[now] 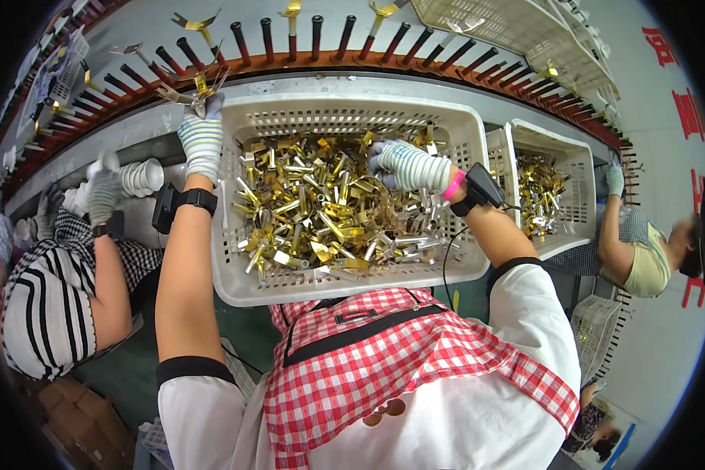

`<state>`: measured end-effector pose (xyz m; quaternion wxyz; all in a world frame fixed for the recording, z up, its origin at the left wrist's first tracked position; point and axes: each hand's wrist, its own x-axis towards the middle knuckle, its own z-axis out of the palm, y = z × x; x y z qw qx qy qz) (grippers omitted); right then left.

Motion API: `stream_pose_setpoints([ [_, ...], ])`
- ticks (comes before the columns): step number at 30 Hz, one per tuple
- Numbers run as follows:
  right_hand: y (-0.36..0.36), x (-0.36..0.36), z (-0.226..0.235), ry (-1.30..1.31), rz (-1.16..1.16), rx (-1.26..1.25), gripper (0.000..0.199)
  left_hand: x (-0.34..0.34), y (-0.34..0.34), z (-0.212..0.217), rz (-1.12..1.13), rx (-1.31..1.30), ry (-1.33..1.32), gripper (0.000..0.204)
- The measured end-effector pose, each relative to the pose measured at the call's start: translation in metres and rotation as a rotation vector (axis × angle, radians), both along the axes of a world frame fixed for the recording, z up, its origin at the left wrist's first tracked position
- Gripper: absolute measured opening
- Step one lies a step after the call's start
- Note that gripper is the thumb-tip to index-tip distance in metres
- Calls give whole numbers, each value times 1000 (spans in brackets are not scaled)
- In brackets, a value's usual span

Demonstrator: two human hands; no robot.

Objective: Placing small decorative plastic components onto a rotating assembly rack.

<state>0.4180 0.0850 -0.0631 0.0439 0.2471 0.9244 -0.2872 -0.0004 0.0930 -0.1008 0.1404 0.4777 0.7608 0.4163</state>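
1. Nearest the camera is my red-and-white checked apron (415, 368), worn over a white shirt, with a dark strap across the chest.
2. Far left, a person in a black-and-white striped top (47, 305) works beside me, one gloved hand (102, 192) raised near a stack of white cups (142, 177).
3. My left hand (201, 141), in a striped knit glove with a black device strapped at the wrist, is lifted over the left rim of the basket. Its fingers are pinched on a gold metal piece (200, 86), held up against the conveyor rack.
4. The conveyor rack (305, 47) curves across the top, lined with dark red pegs; some pegs carry gold parts.
5. The white plastic basket (345, 117) sits just in front of me, touching my apron, filled with a heap of gold and silver metal parts (321, 211).
6. My right hand (407, 166), gloved the same way with a pink band and black device at the wrist, is buried in the heap near the back right of the basket. Its fingers curl into the parts; I cannot tell whether they grip one.
7. To the right stands a second white basket (572, 157) of similar parts.
8. Far right, another person (642, 251) reaches a gloved hand toward the rack.
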Motion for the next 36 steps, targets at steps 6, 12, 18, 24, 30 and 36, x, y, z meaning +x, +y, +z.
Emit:
stream_pose_setpoints([
  [6, 10, -47, -8, 86, 224, 163, 19, -5, 4, -8, 32, 34, -5, 67],
  [12, 10, -55, -76, -85, 337, 9, 27, 15, -5, 10, -9, 24, -117, 60],
  [18, 5, -26, 17, -363, 357, 353, 21, 20, -2, 13, 19, 14, -64, 64],
  [24, 75, 38, 78, 527, -537, -86, 24, 1, -2, -1, 71, -43, -19, 68],
  [30, 190, 42, 46, 1220, -1205, -307, 21, -8, -16, -3, 99, -6, -7, 69],
  [36, 266, 38, -9, 1757, -1205, -896, 26, 11, -2, 15, 17, -33, -66, 70],
])
